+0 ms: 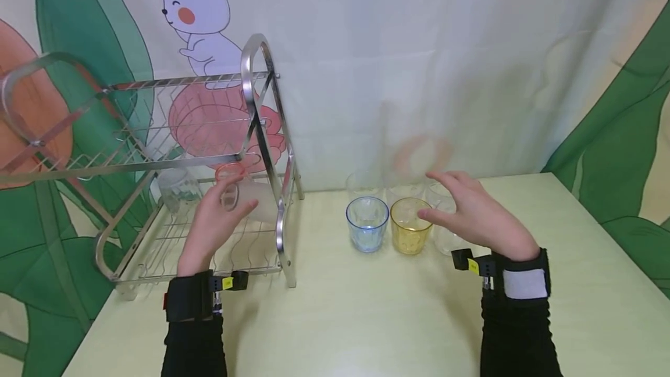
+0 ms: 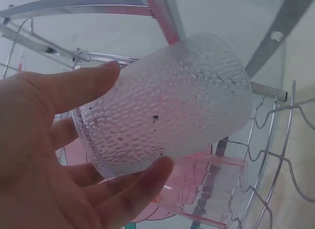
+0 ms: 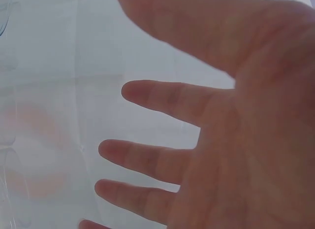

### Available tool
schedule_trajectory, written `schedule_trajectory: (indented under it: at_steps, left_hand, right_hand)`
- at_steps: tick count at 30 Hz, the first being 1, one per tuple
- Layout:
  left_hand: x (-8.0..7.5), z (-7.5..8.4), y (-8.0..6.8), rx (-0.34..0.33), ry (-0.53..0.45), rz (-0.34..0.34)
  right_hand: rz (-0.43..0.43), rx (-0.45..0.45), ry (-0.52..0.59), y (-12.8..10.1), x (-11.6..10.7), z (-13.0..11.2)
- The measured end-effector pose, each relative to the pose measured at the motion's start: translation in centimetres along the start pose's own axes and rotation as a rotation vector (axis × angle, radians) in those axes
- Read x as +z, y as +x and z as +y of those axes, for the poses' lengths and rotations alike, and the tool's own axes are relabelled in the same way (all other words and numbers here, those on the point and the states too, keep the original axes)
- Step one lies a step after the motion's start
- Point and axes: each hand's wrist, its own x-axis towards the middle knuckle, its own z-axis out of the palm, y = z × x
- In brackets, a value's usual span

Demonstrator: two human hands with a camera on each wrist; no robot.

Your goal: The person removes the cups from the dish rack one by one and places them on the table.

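On the left, the left hand (image 1: 213, 223) covers part of the textured glass (image 2: 172, 106), which itself masks some of the pink glass (image 2: 226, 187) beyond, the rack (image 1: 120, 168) runs off past the left edge, and the right hand (image 1: 478, 217) partly hides a clear glass (image 1: 447, 241)!

Counted: one rack (image 1: 157, 165), two hands (image 1: 214, 223), one blue glass (image 1: 368, 234), one yellow glass (image 1: 410, 240), one frosted glass (image 2: 167, 106), one pink glass (image 2: 189, 182). Clear glasses (image 1: 179, 191): one racked, at least four on the table (image 1: 340, 307).

Pale table (image 1: 356, 319), white cloth backdrop (image 1: 366, 45) behind, printed rabbit (image 1: 201, 7).
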Motion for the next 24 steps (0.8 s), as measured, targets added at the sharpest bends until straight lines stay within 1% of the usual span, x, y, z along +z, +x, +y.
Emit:
schedule_trajectory:
  at_steps: [4, 9, 12, 15, 17, 20, 22, 24]
  left_hand:
    - [-0.2, 0.0, -0.2, -0.033, -0.023, 0.009]
    - [-1.1, -0.3, -0.7, -0.057, 0.005, 0.008]
    - [-1.8, -0.4, -1.1, -0.095, -0.043, 0.006]
    - [-2.3, -0.4, -1.6, -0.129, -0.127, -0.008]
    - [-2.6, -0.6, -1.9, -0.124, -0.185, -0.021]
    - [-3.0, -0.8, -2.1, -0.090, -0.257, -0.049]
    - [-3.3, -1.0, -2.2, -0.072, -0.281, -0.075]
    - [-3.6, -1.2, -2.4, -0.072, -0.300, -0.107]
  right_hand:
    - [0.001, -0.009, -0.002, 0.0, -0.2, -0.2]
    - [-0.007, -0.017, 0.005, -0.1, -0.2, -0.5]
    - [-0.004, -0.019, 0.002, 0.0, -0.1, -0.7]
    - [-0.005, -0.027, 0.001, 0.1, 0.2, -0.9]
    - [-0.008, -0.035, 0.002, 0.1, 0.5, -1.1]
    - [-0.008, -0.049, 0.006, 0.3, 0.8, -1.5]
    - [-0.006, -0.059, 0.010, 0.4, 0.9, -1.7]
    - [-0.005, -0.070, 0.017, 0.5, 1.1, -2.0]
